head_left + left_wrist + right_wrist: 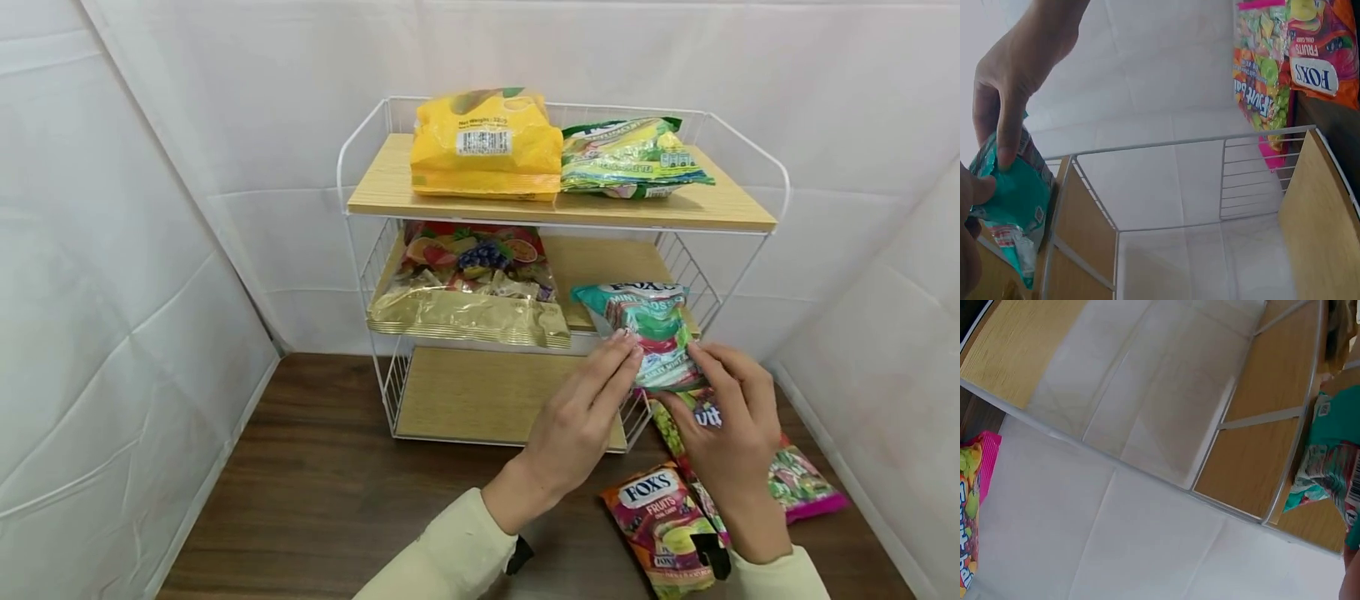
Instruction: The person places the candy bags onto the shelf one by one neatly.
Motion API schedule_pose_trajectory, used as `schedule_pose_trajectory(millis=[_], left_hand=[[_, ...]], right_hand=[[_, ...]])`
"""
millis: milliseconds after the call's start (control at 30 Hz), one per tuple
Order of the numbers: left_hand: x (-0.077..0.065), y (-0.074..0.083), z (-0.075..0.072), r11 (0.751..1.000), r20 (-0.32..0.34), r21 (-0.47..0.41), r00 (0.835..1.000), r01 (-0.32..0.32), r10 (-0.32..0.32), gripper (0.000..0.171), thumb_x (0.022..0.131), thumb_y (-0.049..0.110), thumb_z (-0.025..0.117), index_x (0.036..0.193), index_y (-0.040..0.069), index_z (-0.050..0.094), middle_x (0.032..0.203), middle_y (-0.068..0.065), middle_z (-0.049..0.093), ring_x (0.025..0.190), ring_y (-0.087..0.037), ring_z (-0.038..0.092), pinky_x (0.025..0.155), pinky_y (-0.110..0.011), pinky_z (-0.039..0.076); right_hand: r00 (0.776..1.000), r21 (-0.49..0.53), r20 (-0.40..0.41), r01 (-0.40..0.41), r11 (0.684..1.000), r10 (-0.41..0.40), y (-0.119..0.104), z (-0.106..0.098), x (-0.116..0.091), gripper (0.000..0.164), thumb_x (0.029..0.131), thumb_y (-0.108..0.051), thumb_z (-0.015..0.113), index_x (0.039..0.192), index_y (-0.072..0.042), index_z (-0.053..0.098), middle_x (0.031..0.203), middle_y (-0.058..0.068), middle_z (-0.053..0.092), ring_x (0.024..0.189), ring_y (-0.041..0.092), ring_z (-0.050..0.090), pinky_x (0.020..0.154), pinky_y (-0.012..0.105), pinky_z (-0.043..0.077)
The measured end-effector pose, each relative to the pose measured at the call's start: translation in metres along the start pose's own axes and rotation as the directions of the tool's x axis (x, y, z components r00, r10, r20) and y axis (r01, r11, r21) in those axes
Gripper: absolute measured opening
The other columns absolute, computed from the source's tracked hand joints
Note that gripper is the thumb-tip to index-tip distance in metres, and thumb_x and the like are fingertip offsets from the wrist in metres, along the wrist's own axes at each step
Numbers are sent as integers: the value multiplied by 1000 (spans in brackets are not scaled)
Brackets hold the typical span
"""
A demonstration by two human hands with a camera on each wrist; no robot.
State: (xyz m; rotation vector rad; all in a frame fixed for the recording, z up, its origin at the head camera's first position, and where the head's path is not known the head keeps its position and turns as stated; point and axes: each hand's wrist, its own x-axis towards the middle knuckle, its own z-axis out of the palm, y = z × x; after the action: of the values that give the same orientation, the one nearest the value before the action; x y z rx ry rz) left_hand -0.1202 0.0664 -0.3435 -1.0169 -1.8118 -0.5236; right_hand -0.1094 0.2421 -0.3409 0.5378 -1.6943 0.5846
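Observation:
A teal Fox's mints candy bag [654,329] is held between both hands at the right front of the rack's middle shelf [607,258]. The left hand [573,412] grips its left side, fingertips on the printed front. On the opposite side the right hand [735,417] pinches the lower right edge with thumb and fingers. From below, the left wrist view shows the teal underside of the bag close to the shelf's front edge, with a thumb from each hand on it. Part of the bag [1335,450] appears at the right edge of the right wrist view.
On the top shelf sit a yellow bag [487,150] and a green-yellow candy bag [630,158]. A fruit-printed bag with a gold edge [472,283] overhangs the middle shelf. An orange Fox's bag [660,525] and a Fruit-labelled bag [806,483] lie on the table [300,500].

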Motion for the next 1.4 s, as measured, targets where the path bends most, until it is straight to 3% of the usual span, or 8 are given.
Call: schedule_pose_trajectory(millis=[233, 467, 600, 700, 1000, 1267, 1400], left_hand=[[7, 2, -5, 990, 21, 92, 994, -112, 110, 31, 99, 5, 51, 128, -2, 59, 133, -16, 54, 134, -28, 38, 110, -32, 28], [13, -4, -4, 984, 12, 111, 990, -140, 140, 30, 98, 4, 52, 127, -3, 60, 131, -16, 56, 133, -29, 40, 110, -33, 28], [17, -8, -4, 977, -7, 138, 987, -160, 162, 29, 98, 4, 51, 126, -2, 60, 129, -15, 57, 131, -28, 43, 109, -32, 29], [19, -11, -4, 974, -18, 153, 985, -165, 170, 29, 99, 4, 50, 125, -2, 61, 129, -16, 57, 130, -28, 44, 109, -32, 30], [27, -14, -6, 986, -3, 117, 993, -119, 120, 33, 94, 1, 58, 126, -3, 60, 130, -17, 57, 130, -28, 44, 109, -30, 27], [35, -17, -7, 982, 21, 138, 992, -127, 126, 31, 95, 3, 56, 125, -3, 60, 129, -16, 58, 129, -27, 46, 109, -29, 26], [36, -21, -7, 976, 20, 167, 990, -141, 139, 29, 96, 3, 55, 124, -2, 61, 128, -15, 59, 128, -26, 47, 109, -28, 27]], right_hand=[[987, -51, -161, 12, 999, -20, -15, 9, 8, 44, 86, -39, 68, 103, 2, 71, 105, 18, 65, 95, 41, 60, 92, 35, 45], [962, -72, -272, 11, 997, -30, -27, 19, 11, 32, 88, -28, 70, 99, 2, 73, 100, 19, 68, 97, 38, 62, 92, 42, 48], [955, -57, -293, 20, 998, -36, -29, 22, 15, 24, 88, -19, 71, 96, 4, 72, 98, 19, 68, 95, 39, 62, 90, 43, 49], [959, -54, -282, 20, 998, -34, -28, 23, 18, 20, 87, -14, 72, 95, 5, 72, 98, 20, 68, 95, 40, 63, 90, 43, 49], [992, -31, -122, 26, 999, -30, -15, 16, 26, 22, 79, 1, 75, 100, 4, 71, 102, 19, 68, 98, 41, 62, 94, 40, 47], [996, -31, -89, -14, 999, 11, -8, 15, 27, 29, 74, 5, 78, 102, 3, 72, 104, 19, 68, 100, 40, 62, 95, 40, 47], [998, -8, -69, 4, 1000, -4, -7, 15, 28, 29, 75, 6, 76, 104, 3, 71, 105, 19, 68, 100, 41, 62, 95, 40, 46]])
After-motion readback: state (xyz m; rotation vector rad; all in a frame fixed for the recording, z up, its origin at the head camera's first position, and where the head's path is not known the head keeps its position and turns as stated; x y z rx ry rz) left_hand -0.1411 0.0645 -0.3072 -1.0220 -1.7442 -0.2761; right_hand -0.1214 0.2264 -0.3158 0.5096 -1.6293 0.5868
